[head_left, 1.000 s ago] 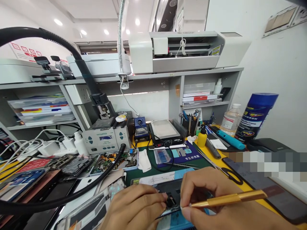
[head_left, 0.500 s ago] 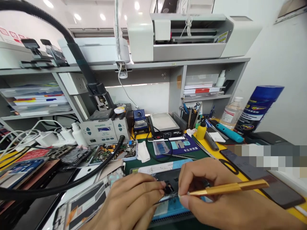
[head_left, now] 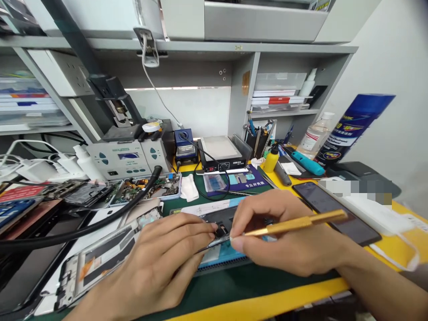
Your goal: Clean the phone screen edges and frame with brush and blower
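A flat black phone-like panel (head_left: 220, 216) lies near the middle of the yellow desk's (head_left: 264, 301) front edge, on a blue-and-white pad (head_left: 227, 256) over a dark green mat (head_left: 214, 285). The left hand (head_left: 167, 254) rests its fingertips on the panel, fingers together and slightly bent; its thumb is tucked low, so whether it pinches the panel cannot be told. The right hand (head_left: 281, 249) is closed — thumb and forefinger tips pressed together over the panel's near edge — with a slim gold metallic pen-like tool (head_left: 297, 224) held through it, the tapered end reaching the pinch.

The fingers hide much of the panel's surface and the tool's very tip. Towards the desk's right edge, coarse blurred squares cover part of a long white object (head_left: 368, 209).

Beyond the mat's far left corner, a shallow pale-blue-rimmed tray (head_left: 167, 197) holds green and orange circuit boards (head_left: 157, 186). Near the desk's back edge, a black upright holder (head_left: 251, 143) carries slender tools, some with blue handles; to its right stands a clear plastic bottle (head_left: 310, 140) of pale liquid. In the grey shelf (head_left: 200, 46) above, a clear plastic box (head_left: 282, 81) sits on stacked white and red ones.
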Demonstrator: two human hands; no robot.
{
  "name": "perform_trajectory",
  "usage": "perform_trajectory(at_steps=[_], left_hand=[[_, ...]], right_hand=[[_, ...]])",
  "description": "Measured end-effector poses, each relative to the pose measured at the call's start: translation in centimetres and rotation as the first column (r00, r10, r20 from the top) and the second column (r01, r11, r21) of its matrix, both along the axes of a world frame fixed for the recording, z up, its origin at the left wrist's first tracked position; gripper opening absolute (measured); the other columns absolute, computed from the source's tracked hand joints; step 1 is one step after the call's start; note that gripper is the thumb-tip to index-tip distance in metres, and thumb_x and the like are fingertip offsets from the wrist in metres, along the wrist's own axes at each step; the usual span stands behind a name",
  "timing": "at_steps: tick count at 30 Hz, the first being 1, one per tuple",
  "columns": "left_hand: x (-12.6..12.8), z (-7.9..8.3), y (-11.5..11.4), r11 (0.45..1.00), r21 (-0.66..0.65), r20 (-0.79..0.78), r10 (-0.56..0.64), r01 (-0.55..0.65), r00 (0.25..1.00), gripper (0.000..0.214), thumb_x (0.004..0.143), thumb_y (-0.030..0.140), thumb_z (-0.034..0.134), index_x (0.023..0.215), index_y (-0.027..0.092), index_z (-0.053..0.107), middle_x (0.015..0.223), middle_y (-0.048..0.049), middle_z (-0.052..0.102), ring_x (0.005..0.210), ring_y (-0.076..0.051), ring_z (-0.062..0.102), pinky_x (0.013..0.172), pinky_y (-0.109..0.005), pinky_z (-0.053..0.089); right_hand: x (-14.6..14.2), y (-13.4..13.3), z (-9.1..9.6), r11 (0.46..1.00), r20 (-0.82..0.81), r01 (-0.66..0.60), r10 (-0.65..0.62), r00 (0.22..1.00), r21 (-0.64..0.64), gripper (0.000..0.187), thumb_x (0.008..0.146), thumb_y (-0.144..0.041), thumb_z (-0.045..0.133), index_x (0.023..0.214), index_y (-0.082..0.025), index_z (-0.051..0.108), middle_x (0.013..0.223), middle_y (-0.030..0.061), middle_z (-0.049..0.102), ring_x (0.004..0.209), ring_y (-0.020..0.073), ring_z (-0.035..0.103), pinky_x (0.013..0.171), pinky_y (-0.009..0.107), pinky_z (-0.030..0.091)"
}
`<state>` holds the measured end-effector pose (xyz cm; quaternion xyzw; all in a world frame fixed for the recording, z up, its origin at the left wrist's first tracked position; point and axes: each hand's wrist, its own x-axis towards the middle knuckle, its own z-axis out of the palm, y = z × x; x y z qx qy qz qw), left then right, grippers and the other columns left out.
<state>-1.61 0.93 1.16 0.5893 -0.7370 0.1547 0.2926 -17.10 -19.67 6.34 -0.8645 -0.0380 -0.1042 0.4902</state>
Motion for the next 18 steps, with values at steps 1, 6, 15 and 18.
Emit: perform_trajectory(at_steps=[1, 6, 15, 18], left_hand=[[0.0, -0.1, 0.0, 1.0, 0.013, -0.001, -0.001, 0.001, 1.0, 0.035, 0.089, 0.0, 0.063, 0.121, 0.012, 0.066, 0.12, -0.0114, 0.075, 0.115, -0.022, 0.066, 0.101, -0.036, 0.054], [-0.3, -0.3, 0.2, 0.996, 0.092, 0.022, -0.021, 0.019, 1.0, 0.031, 0.089, 0.003, 0.062, 0.119, 0.013, 0.068, 0.124, -0.0113, 0.074, 0.118, -0.024, 0.064, 0.101, -0.038, 0.054], [-0.9, -0.4, 0.6, 0.989, 0.147, 0.026, 0.021, -0.024, 0.999, 0.03, 0.09, 0.011, 0.063, 0.119, 0.014, 0.07, 0.129, -0.0116, 0.072, 0.122, -0.027, 0.064, 0.107, -0.044, 0.052], [-1.5, -0.2, 3.2, 0.991, 0.089, -0.185, 0.111, -0.096, 0.976, 0.031, 0.094, 0.01, 0.058, 0.123, 0.016, 0.068, 0.133, -0.0107, 0.069, 0.128, -0.027, 0.06, 0.114, -0.046, 0.046]], right_hand=[[0.1, -0.3, -0.1, 1.0, 0.031, 0.022, -0.022, 0.999, 0.002, 0.007, 0.087, -0.019, 0.07, 0.08, -0.017, 0.069, 0.071, -0.001, 0.067, 0.058, 0.0106, 0.058, 0.051, 0.019, 0.043], [0.6, -2.2, -1.3, 0.915, 0.278, 0.143, -0.036, 0.96, -0.376, 0.01, 0.089, -0.009, 0.063, 0.089, -0.016, 0.07, 0.08, 0.0011, 0.069, 0.069, 0.013, 0.06, 0.065, 0.023, 0.045], [2.7, -2.5, -2.5, 0.5, 0.028, 0.022, 0.004, 1.0, -0.866, 0.032, 0.091, 0.004, 0.055, 0.113, -0.01, 0.073, 0.104, 0.0141, 0.074, 0.1, 0.029, 0.065, 0.083, 0.036, 0.05], [2.4, -2.5, -2.8, 0.494, 0.056, 0.056, -0.014, 0.998, -0.867, 0.04, 0.086, 0.008, 0.057, 0.119, -0.009, 0.072, 0.106, 0.0151, 0.075, 0.102, 0.0318, 0.067, 0.082, 0.038, 0.053]])
